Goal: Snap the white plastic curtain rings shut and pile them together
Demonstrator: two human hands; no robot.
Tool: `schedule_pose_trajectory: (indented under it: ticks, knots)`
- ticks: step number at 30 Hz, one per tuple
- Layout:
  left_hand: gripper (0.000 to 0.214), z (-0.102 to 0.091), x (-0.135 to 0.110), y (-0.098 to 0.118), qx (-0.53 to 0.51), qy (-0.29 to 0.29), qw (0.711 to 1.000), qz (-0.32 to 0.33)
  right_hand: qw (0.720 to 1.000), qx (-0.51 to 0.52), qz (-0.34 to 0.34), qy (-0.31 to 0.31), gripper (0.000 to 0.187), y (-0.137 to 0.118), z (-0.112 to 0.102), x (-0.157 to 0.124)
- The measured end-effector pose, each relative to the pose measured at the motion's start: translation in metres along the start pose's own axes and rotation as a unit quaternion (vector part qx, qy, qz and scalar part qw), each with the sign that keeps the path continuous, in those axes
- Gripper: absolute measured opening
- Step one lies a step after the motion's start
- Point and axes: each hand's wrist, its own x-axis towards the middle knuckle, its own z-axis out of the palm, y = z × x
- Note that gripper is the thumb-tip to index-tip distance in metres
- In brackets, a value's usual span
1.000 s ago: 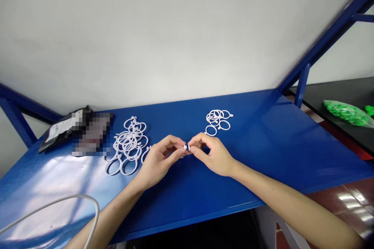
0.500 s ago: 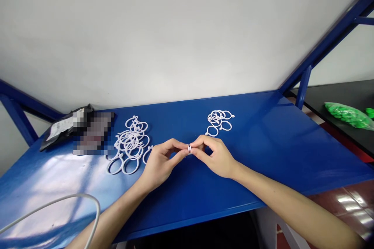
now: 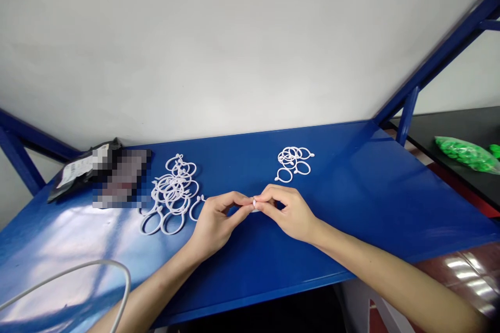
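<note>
1. L hand [image 3: 214,223] & R hand [image 3: 294,214] are both pinching, thumb to finger, 1 small white round plastic-looking ring [image 3: 254,204]; fingertips are hiding most of it. They're holding it above the glossy blue flat bench [image 3: 351,192], btwn its front & back edges.
2. Risk: held ring could be slipping or springing loose, b/c only fingertips are gripping a tiny part; might be dropping past bench's front edge.
3. Risk: L hand is partly covering 1 loose white ring [image 3: 191,212]; a sideways move could be dragging it.
4. Risk: white round cable [image 3: 102,261] is looping by L forearm [image 3: 167,270] near bench's front-L corner; could be snagging if arm lifts.
5. Count: heap of white rings [image 3: 173,185], toward bench's L end, is showing 10+; overlaps are preventing an exact no.
6. Count: cluster of white rings [image 3: 289,156], nearer bench's back edge & R of centre, is showing approx. 6.
7. Count, misc.: 1 black plastic mailer w/ white label [image 3: 84,166] & 1 dark flat pack [image 3: 121,177] (partly pixelated) are lying near bench's back-L corner; 1 clear plastic bag of green pcs [image 3: 466,153] is lying beyond bench's R edge.
</note>
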Motion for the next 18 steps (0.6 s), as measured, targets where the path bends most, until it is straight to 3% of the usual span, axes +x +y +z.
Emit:
schedule_pose_trajectory:
  ticks: [5, 8, 11, 13, 16, 18]
  knots:
    - [0.008, -0.001, 0.002, 0.004, 0.05, -0.01, 0.999, 0.0, 1.0, -0.016, 0.021, -0.011, 0.015, -0.001, -0.001, 0.001]
    - [0.013, -0.013, 0.007, 0.014, 0.148, -0.055, 0.987, 0.02, 0.998, -0.05, 0.032, -0.025, 0.013, -0.002, -0.003, 0.005]
    - [0.023, -0.04, 0.013, 0.022, 0.289, -0.134, 0.946, 0.059, 0.995, -0.103, 0.009, -0.013, 0.009, 0.002, -0.009, 0.009]
    - [0.03, -0.06, 0.016, 0.02, 0.385, -0.152, 0.908, 0.063, 0.986, -0.16, -0.024, 0.024, 0.008, 0.009, -0.017, 0.013]
    - [0.036, -0.083, 0.02, 0.012, 0.478, -0.169, 0.861, 0.043, 0.957, -0.27, -0.061, 0.091, 0.01, 0.021, -0.032, 0.02]
    - [0.035, -0.09, 0.022, 0.005, 0.499, -0.182, 0.847, 0.024, 0.933, -0.334, -0.062, 0.115, 0.012, 0.029, -0.042, 0.025]
